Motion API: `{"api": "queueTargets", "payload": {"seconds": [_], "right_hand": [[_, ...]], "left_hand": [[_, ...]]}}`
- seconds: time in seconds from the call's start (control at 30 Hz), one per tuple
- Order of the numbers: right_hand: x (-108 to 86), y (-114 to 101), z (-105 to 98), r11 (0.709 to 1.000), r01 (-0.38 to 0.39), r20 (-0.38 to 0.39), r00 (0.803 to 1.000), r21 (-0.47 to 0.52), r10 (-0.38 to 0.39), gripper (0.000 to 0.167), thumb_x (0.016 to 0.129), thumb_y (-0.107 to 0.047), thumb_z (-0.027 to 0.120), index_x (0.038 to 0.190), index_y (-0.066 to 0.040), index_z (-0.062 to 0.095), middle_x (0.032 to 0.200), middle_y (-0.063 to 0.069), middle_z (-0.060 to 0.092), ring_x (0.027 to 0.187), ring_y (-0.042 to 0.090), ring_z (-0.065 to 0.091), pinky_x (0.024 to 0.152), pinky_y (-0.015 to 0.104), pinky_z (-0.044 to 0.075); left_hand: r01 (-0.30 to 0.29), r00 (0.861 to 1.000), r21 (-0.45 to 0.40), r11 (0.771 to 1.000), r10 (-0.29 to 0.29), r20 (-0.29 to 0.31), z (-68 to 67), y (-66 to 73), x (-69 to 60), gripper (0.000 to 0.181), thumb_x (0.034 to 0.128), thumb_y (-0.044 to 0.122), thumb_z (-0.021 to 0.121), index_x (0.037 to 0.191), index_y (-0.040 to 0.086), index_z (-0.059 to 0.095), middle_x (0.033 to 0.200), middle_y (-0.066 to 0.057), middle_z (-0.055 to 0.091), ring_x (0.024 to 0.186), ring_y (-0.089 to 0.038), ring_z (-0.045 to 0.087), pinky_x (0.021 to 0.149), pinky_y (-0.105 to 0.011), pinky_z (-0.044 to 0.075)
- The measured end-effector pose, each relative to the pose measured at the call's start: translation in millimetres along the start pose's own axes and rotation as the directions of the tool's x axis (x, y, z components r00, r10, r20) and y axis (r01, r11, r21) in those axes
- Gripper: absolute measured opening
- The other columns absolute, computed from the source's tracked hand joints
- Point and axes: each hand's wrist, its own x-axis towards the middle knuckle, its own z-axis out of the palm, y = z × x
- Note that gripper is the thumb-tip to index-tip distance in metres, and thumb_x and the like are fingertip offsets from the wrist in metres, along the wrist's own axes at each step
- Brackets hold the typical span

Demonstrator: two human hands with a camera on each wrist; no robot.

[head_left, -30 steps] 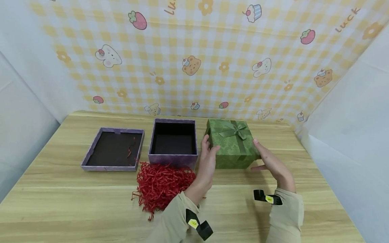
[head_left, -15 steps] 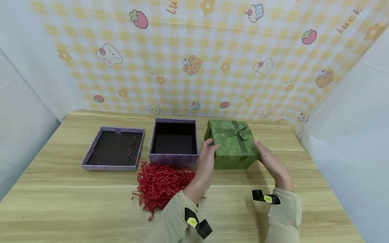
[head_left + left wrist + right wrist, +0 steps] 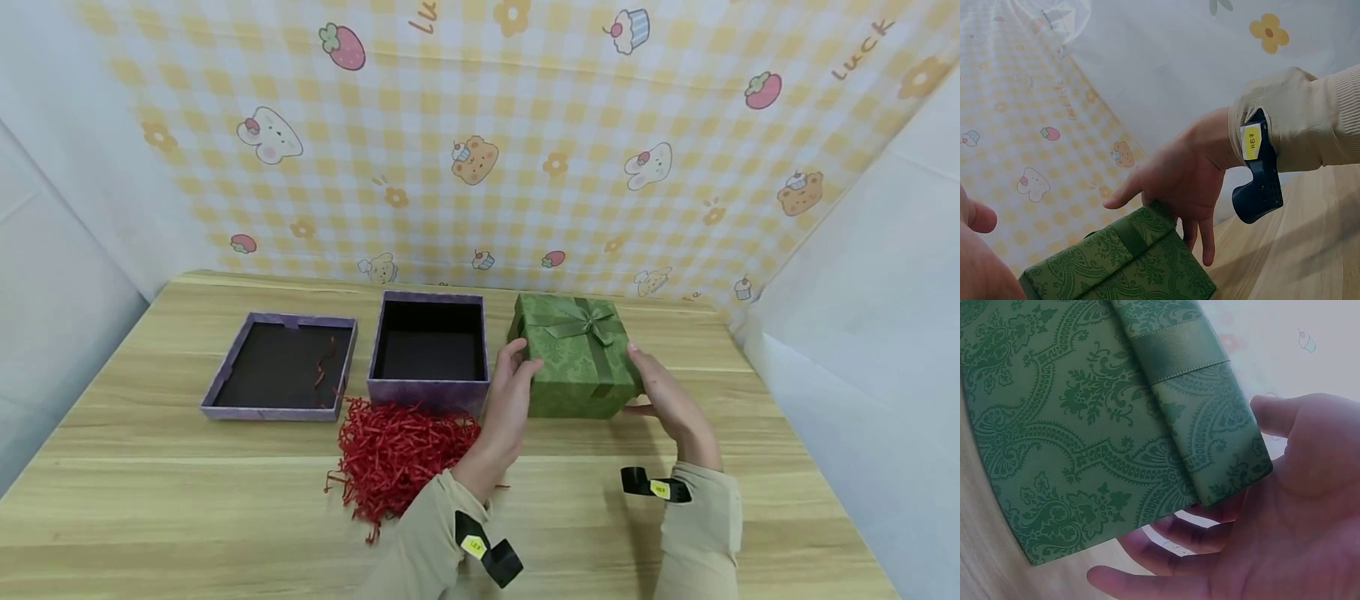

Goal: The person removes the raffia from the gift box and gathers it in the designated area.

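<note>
A green patterned gift box (image 3: 577,367) with a ribbon bow sits on the table at right of centre, its lid on. My left hand (image 3: 504,417) lies against the box's left front corner, thumb towards the front; its other fingertips are partly hidden. Along the right side, my right hand (image 3: 678,412) touches the box with loosely bent fingers. In the right wrist view, the thumb (image 3: 1275,415) is by the lid's edge, several fingers go behind the box's side, and the lowest finger stands free. The left wrist view shows the right thumb (image 3: 1124,192) stretched beside the lid.
An open purple box (image 3: 429,392) with a black inside stands left of the green one. Its upturned lid (image 3: 270,414) lies farther left with a few red strands. A heap of red shredded paper (image 3: 401,458) lies in front, beside my left forearm. A patterned cloth (image 3: 420,208) hangs behind.
The right hand has drawn in slightly against the box's right side, and the left fingers have slid a little towards the front. The box has hardly shifted; the purple box, lid and shredded paper are unmoved.
</note>
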Motion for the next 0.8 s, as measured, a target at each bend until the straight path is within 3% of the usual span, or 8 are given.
{"api": "queueTargets", "payload": {"seconds": [0.37, 0.67, 0.8], "right_hand": [[-2.6, -1.4, -2.0, 1.000, 0.000, 0.005, 1.000, 0.018, 0.000, 0.083, 0.095, -0.061, 0.021, 0.143, 0.005, 0.010, 0.137, 0.030, 0.021, 0.124, 0.049, 0.029, 0.088, 0.061, 0.039], [-6.0, -5.8, -4.8, 1.000, -0.006, -0.005, 1.000, 0.004, 0.006, 0.082, 0.094, -0.061, 0.022, 0.143, 0.004, 0.012, 0.137, 0.029, 0.023, 0.123, 0.051, 0.032, 0.089, 0.061, 0.038], [-7.7, -7.2, -5.3, 1.000, 0.000, -0.005, 1.000, 0.014, 0.001, 0.080, 0.095, -0.060, 0.023, 0.145, 0.002, 0.011, 0.138, 0.029, 0.022, 0.122, 0.052, 0.032, 0.090, 0.061, 0.037]], "left_hand": [[-0.014, 1.000, 0.003, 1.000, 0.014, 0.000, 0.9, -0.3, 0.1, 0.046, 0.0971, 0.018, 0.044, 0.141, 0.011, 0.032, 0.151, -0.010, 0.018, 0.137, -0.024, 0.018, 0.107, -0.047, 0.019], [-0.035, 0.999, 0.020, 0.999, 0.035, -0.010, 2.2, -2.8, 1.0, 0.045, 0.0980, 0.009, 0.044, 0.141, 0.009, 0.032, 0.148, -0.010, 0.025, 0.137, -0.027, 0.021, 0.107, -0.045, 0.023], [-0.043, 0.999, 0.043, 0.998, 0.044, -0.020, 2.5, -2.1, 0.3, 0.048, 0.0981, 0.013, 0.045, 0.143, 0.009, 0.031, 0.149, -0.011, 0.024, 0.137, -0.028, 0.021, 0.106, -0.045, 0.024]]}}
